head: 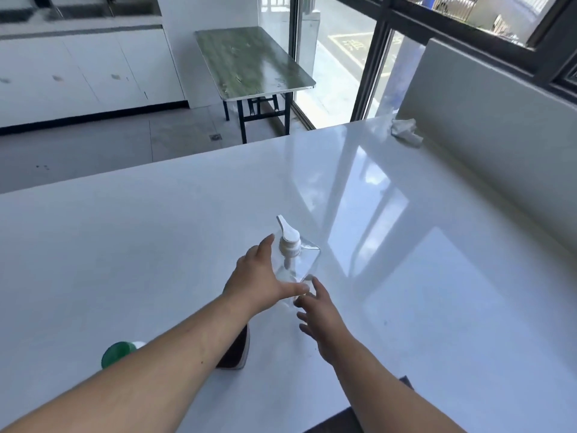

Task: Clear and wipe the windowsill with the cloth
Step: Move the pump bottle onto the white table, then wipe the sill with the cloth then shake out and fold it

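Hold pump bottle upright by its body — clasped in left hand, right hand spread loose beside.

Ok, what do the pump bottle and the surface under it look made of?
The surface: glossy white, perhaps stone or laminate; it mirrors the window frames. The pump bottle: probably clear plastic, since the surface shows through its body; its pump head looks like opaque white plastic.
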Available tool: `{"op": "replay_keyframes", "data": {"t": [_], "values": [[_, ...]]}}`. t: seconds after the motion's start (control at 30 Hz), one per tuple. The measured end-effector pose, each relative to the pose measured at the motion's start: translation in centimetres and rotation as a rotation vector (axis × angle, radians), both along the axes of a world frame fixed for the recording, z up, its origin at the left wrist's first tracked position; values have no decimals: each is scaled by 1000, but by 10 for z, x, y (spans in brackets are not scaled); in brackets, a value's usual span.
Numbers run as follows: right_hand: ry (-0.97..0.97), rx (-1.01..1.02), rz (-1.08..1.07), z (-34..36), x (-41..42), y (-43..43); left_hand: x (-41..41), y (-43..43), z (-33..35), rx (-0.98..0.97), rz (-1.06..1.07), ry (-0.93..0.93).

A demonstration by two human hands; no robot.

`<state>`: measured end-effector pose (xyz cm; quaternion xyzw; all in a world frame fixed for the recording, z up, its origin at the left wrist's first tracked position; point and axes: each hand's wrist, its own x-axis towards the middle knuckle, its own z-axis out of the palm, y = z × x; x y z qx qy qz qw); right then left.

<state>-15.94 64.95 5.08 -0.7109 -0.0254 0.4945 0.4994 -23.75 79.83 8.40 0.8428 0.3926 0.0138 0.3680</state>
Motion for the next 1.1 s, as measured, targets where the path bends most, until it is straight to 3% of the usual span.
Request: {"op": "replay_keyframes", "data": {"t": [0.1, 0.2, 0.3, 0.53, 0.67, 0.87, 1.0, 1.1], "values": [[-171, -42, 48, 22, 14, -36, 1, -20, 28, 92, -24, -61], [-484, -146, 183, 31, 25, -49, -14, -12, 46, 207, 121, -203], [-700, -196, 149, 54, 53, -120, 9, -51, 85, 379, 108, -357], [-986, -438, 27, 84, 92, -367, 112, -262, 109, 373, -465, -191], [-986, -615, -23, 70, 72, -546, 138, -427, 77, 273, -675, -158], [-709, -856, -179, 2, -16, -780, 107, -657, -7, 165, -1044, 4], [-585, -883, -211, -42, -65, -854, 79, -763, -53, 112, -1215, 149], [-548, -835, -258, -64, -82, -866, 72, -811, -72, 174, -1288, 237]]}}
